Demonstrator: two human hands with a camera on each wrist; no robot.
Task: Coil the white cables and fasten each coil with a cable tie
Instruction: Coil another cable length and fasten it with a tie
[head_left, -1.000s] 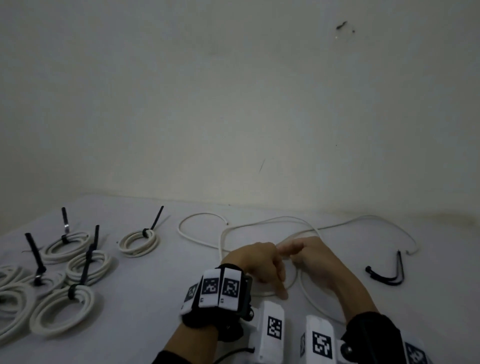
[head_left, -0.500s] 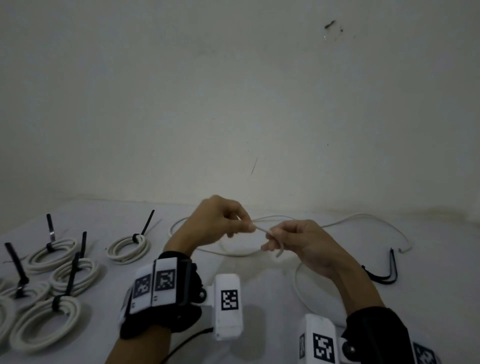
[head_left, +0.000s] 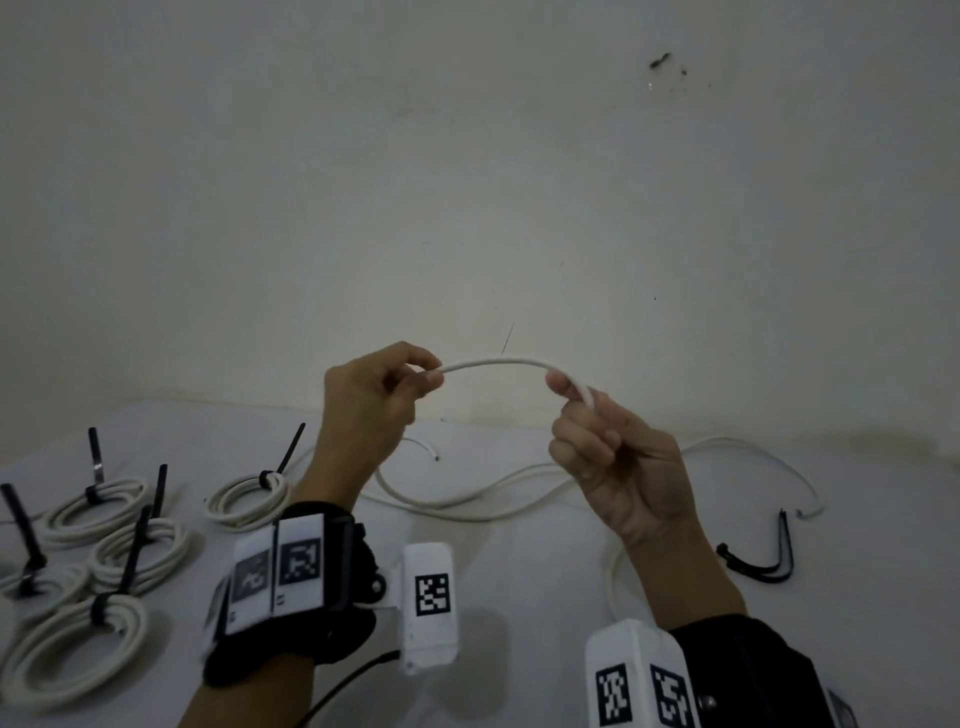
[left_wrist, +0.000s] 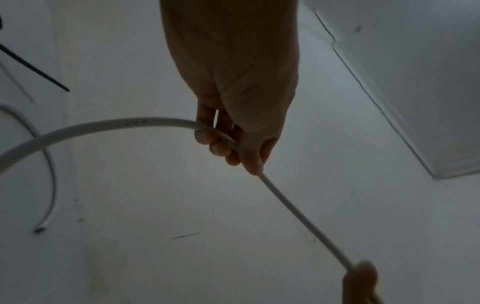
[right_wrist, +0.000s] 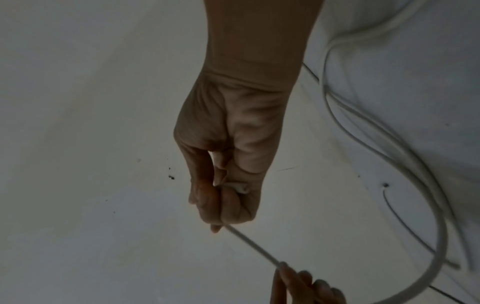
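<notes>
Nearest in the head view, both wrists carry camera rigs with black-and-white marker tags (head_left: 432, 595), raised above the white table (head_left: 519, 582). At the near left lie tied coils (head_left: 78, 639) of white cable, each cinched by a black cable tie with its tail sticking up; one more coil (head_left: 247, 496) lies alone, just left of the left forearm. Near the right edge, spare black cable ties (head_left: 769, 564) lie bent on the table, close to one cable end.

Beyond the wrists, loose runs of the white cable (head_left: 496, 361) snake across the table from right to left, under both hands. The left hand (head_left: 371, 405) and right hand (head_left: 613, 457) are held up in front of the wall (head_left: 467, 182), apart from each other, with a short arched stretch of the cable spanning between them.

The left wrist view shows what the head view hides: the left hand (left_wrist: 233, 115) has fingers curled round the cable (left_wrist: 111, 126), which passes through the grip and runs on to the right fingertips (left_wrist: 361, 275).

The right wrist view shows the cable's cut end (right_wrist: 241, 188) poking from the right hand (right_wrist: 228, 164), pinched between thumb and fingers.
</notes>
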